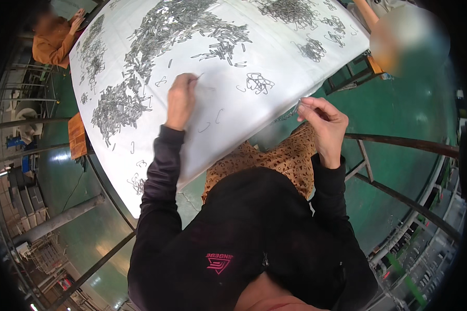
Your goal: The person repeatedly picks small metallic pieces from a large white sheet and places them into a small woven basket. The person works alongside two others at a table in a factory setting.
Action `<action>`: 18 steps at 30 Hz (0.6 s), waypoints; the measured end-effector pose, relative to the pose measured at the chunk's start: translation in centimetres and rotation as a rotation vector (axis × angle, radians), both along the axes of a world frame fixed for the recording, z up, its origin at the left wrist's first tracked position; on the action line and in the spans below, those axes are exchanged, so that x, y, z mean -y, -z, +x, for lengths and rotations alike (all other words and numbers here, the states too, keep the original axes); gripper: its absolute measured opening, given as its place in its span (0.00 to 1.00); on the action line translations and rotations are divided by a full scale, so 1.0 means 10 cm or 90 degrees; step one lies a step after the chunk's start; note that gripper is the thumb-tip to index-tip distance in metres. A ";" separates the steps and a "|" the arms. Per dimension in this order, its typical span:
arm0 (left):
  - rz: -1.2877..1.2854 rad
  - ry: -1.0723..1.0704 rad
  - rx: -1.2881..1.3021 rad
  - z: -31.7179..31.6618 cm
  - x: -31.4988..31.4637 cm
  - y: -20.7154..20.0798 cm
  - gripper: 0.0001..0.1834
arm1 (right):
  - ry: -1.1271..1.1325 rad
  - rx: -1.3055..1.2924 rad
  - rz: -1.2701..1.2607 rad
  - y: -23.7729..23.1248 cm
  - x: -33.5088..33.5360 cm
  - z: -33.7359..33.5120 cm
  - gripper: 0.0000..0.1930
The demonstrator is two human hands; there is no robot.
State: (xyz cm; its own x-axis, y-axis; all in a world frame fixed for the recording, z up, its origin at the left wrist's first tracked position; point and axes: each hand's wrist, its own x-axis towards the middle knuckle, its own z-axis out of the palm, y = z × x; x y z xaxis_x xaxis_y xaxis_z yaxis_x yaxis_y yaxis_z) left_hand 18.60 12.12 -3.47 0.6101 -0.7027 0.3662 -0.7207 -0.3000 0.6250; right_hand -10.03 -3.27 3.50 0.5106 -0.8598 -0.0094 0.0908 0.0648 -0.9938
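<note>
Over the white-covered table, my left hand [180,101] is closed in a pinch, with a thin wire piece [200,76] showing at its fingertips. My right hand [324,123] is raised at the table's near edge, thumb and fingers pinched on a small metal piece [298,107] whose shape is hard to make out. A small heap of bent wire hooks [259,84] lies between the hands, farther in. Two loose wire hooks [205,126] rest near the edge, right of my left wrist. Left of that hand spreads a pile of narrow metal links [120,106].
A larger pile of metal links [166,31] covers the table's far middle. More wire hooks [290,13] are heaped at the far right. One co-worker [54,44] sits at the far left, another person's arm [366,13] reaches in at right. A wooden stool [78,136] stands by the left edge.
</note>
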 end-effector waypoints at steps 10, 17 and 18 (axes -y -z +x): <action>-0.153 0.374 -0.540 -1.36 0.72 -0.76 0.07 | 0.041 0.044 0.014 0.07 0.00 0.02 0.08; -0.131 0.353 -0.393 -1.45 0.80 -0.72 0.05 | 0.061 0.075 -0.013 0.06 -0.04 0.03 0.07; -0.150 0.350 -0.406 -1.47 0.79 -0.71 0.05 | 0.064 0.075 -0.007 0.07 -0.05 0.03 0.07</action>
State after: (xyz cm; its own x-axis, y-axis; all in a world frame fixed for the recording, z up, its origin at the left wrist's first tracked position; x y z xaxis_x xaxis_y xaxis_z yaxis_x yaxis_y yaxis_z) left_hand 3.93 4.18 3.60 0.3456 -0.9064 0.2431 -0.2166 0.1750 0.9604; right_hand -9.71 -2.81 2.85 0.4186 -0.9065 0.0551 0.2124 0.0387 -0.9764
